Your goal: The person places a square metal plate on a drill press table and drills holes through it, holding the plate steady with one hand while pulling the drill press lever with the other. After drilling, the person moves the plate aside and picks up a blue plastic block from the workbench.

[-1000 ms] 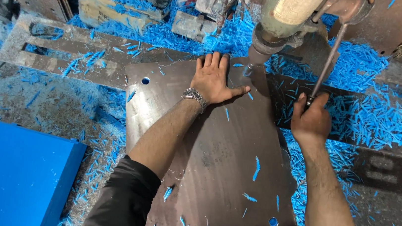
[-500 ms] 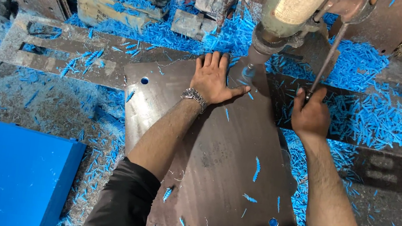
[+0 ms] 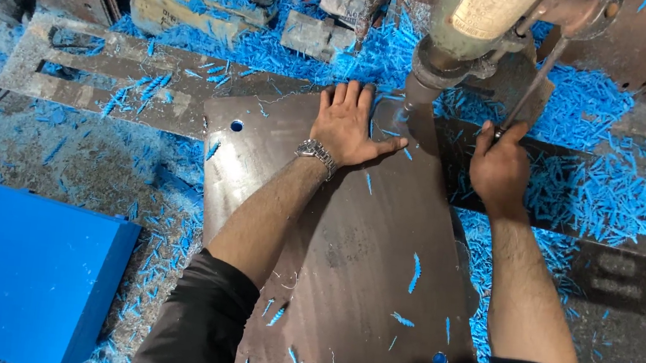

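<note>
My left hand (image 3: 351, 124) lies flat, fingers spread, on the far end of a dark metal plate (image 3: 355, 257), a wristwatch on its wrist. The plate has small round holes near its corners and sits under the head of a drill press (image 3: 475, 29). The drill's tip (image 3: 406, 118) meets the plate just right of my left thumb. My right hand (image 3: 500, 166) is closed around the lower end of the machine's thin feed lever (image 3: 531, 87), which slants up to the right.
Blue plastic shavings (image 3: 579, 184) cover the bench and floor around the plate. A blue box (image 3: 18, 269) stands at the lower left. A slotted metal bar (image 3: 102, 78) lies behind the plate on the left; metal blocks and scrap crowd the back.
My right hand has pulled the lever slightly down and toward me. The left hand stays pressed on the plate.
</note>
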